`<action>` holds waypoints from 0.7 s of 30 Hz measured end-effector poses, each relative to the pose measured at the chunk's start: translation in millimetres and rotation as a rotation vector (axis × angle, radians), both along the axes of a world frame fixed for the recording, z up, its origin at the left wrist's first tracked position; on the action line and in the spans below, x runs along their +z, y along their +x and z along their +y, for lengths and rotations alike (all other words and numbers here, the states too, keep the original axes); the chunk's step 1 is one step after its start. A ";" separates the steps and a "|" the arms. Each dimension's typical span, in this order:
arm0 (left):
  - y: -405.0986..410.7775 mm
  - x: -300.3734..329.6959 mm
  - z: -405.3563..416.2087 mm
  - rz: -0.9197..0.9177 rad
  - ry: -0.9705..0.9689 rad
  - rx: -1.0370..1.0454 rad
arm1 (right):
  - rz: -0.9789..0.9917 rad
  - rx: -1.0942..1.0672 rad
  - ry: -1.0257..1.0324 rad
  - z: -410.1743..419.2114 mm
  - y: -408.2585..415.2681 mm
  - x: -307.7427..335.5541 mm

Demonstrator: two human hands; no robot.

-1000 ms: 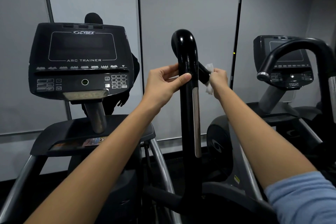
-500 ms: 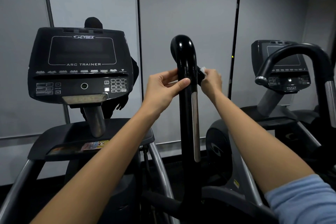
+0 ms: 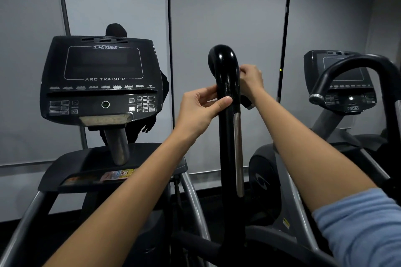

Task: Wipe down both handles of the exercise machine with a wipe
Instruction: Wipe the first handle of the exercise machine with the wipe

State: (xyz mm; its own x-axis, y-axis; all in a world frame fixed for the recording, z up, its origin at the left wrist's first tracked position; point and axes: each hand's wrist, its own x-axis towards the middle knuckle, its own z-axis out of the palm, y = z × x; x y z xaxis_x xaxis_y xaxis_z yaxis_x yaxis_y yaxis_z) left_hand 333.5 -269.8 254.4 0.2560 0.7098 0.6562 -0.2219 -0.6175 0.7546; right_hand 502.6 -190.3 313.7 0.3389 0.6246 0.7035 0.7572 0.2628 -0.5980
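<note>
Head view: the person is working on the glossy black handle (image 3: 226,84) of the Cybex Arc Trainer, the upright bar that is rising through the middle of the picture and curling over at its top. The left hand (image 3: 200,110) is steadying it, thumb lying across the front of the bar and fingers curling behind, so that grip is closing on the handle just above its metal sensor strip (image 3: 238,154). The right hand (image 3: 251,81) is pressing against the far right side of the handle, just under the curve, fingers bunched. The wipe is not showing here; it is probably hidden inside that hand or behind the bar, so I cannot tell what that grip is holding. The console (image 3: 102,80) is sitting to the left, apart from both hands.

Judging by this, the wiping of one handle's upper part is in hand. The next move is likely calling for strokes down the bar over the strip, then a shift to the other handle.
</note>
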 end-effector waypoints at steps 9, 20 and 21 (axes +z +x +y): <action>0.1 -1.5 3.8 0.000 0.013 -0.005 | 0.222 0.569 0.064 -23.7 -23.5 44.2; 0.0 -2.5 2.4 0.009 0.032 0.001 | -0.379 0.356 0.094 -76.4 -27.2 58.3; 0.2 -3.2 1.3 0.009 0.028 0.003 | -0.440 0.330 0.071 -86.3 -27.5 59.8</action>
State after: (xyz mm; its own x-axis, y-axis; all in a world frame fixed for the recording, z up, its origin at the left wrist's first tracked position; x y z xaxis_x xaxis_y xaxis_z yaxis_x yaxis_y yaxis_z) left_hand 333.7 -268.5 251.2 0.2600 0.6920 0.6734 -0.2130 -0.6391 0.7390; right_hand 475.1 -276.6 373.5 -0.2018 0.5939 0.7788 0.8024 0.5562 -0.2163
